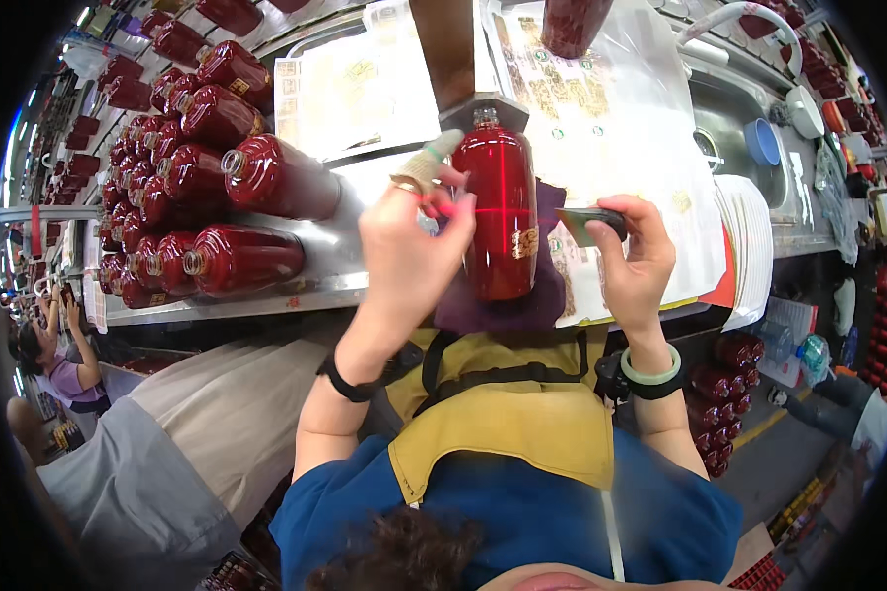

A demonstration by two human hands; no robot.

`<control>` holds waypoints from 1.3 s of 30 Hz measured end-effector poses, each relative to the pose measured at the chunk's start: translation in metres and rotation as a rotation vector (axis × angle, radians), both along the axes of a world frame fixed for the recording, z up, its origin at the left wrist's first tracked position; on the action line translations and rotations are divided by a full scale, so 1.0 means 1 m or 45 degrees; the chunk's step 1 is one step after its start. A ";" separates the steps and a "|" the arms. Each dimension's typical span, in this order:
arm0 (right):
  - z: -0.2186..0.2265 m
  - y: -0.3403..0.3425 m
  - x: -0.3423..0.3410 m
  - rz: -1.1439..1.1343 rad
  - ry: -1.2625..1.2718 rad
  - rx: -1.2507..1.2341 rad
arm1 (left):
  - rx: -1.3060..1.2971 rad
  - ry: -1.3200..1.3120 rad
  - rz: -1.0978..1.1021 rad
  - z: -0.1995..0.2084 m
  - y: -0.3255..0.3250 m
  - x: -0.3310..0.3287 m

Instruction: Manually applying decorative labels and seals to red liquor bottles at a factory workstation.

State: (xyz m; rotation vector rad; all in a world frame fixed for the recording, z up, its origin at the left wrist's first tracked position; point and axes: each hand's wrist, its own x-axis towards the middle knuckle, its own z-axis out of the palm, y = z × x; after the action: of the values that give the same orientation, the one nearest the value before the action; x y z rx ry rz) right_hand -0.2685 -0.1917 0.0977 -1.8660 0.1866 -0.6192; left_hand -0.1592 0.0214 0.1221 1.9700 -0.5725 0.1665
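Observation:
A glossy dark-red glass bottle lies on a dark purple cloth, its clear neck pointing away from me. Thin red light lines cross its surface, and a gold decal shows low on its right side. My left hand is at the bottle's left side with thumb and fingers pinched together, slightly blurred; whatever they hold is hidden. Pale covers wrap some of its fingers. Right of the bottle, my right hand grips a small scraper with a dark handle and a thin greenish blade, apart from the glass.
Many red bottles lie stacked at the left. A metal post rises beyond the bottle. Decal sheets cover the table; a sink with a blue cup is at the right. A person in grey is close on my left.

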 end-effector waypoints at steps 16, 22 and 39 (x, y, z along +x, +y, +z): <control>0.017 0.006 0.033 0.323 0.285 0.415 | 0.119 0.665 -0.322 -0.046 0.014 -0.043; 0.005 0.006 0.058 0.368 0.446 0.292 | -0.146 0.306 -0.360 -0.034 0.020 -0.041; 0.006 0.012 0.074 0.385 0.581 0.571 | -0.687 0.979 -0.290 -0.038 -0.010 -0.019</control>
State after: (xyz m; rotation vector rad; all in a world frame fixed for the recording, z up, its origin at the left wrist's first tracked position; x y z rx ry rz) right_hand -0.1940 -0.1798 0.1039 -1.5280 0.3054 0.0656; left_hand -0.1782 0.0114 0.0841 1.2867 -0.2003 -0.5139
